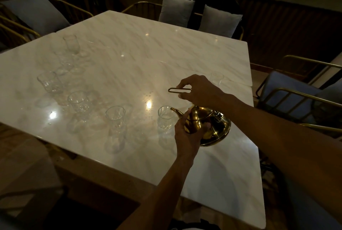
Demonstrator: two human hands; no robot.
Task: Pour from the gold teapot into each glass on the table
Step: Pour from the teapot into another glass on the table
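The gold teapot [212,126] is tilted to the left above the white marble table [129,59]. Its spout reaches over the rim of a clear glass [165,119]. My right hand [199,90] pinches the teapot's thin wire handle from above. My left hand [187,133] presses against the pot's body on the near side. Several more clear glasses stand in a curved row to the left, among them one [115,117], another [78,102], another [50,82] and a far one [71,44]. One glass [217,78] stands behind my right hand. Whether liquid flows is too dim to tell.
Gold-framed chairs with grey cushions [176,11] ring the table, one [296,96] close on the right. The table's near edge runs diagonally below my arms. Bright light reflections [52,115] lie on the marble.
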